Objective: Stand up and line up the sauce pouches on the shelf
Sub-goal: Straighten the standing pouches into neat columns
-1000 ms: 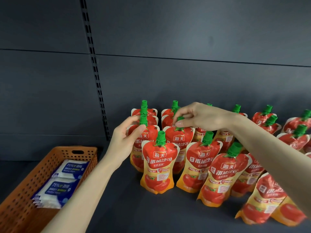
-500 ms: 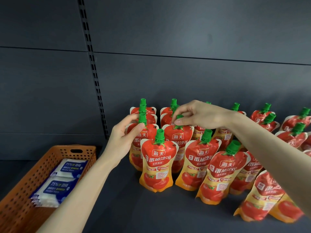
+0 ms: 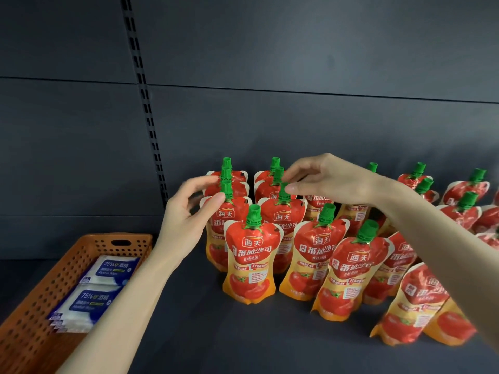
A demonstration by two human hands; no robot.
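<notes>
**Head view, shelf-tidying.** A dark shelf (image 3: 189,341) carries red-and-yellow sauce pouches with green caps. Nearest, below and to the right of the right hand (image 3: 329,179) and partly under its forearm, two tilted pouches (image 3: 413,300) lean leftward and overlap. Equally near, below and to the left of the left hand (image 3: 186,211), an orange perforated basket (image 3: 35,306) holds packs of alcohol wipes (image 3: 113,268). Between the two wrists, and nearer than either grip, the front pouch (image 3: 251,263) stands upright. Its front-row neighbours (image 3: 313,255) stand to its right, below the right hand, the outer one slightly tilted. Just behind the front pouch, the right hand pinches the middle cap (image 3: 284,194) between thumb and forefinger, its other fingers loosely arched above. This cap tops the middle pouch (image 3: 283,220), which stands upright in the second row. The left hand is cupped with curled fingers. Its thumb tip touches the left cap (image 3: 226,188) of the left pouch (image 3: 229,211), which stands upright beside the middle pouch. Its forefinger lies higher, by the next cap behind; whether the two digits actually clamp anything cannot be told, and the contact looks light. Beyond both grips, rear pouches (image 3: 266,175) stand in file behind the two handled ones. Past the right wrist, further pouches (image 3: 464,190) stand in loose rows. Farthest, a grey back panel (image 3: 297,117) rises above both hands, with a slotted upright (image 3: 145,103) above the left hand.
</notes>
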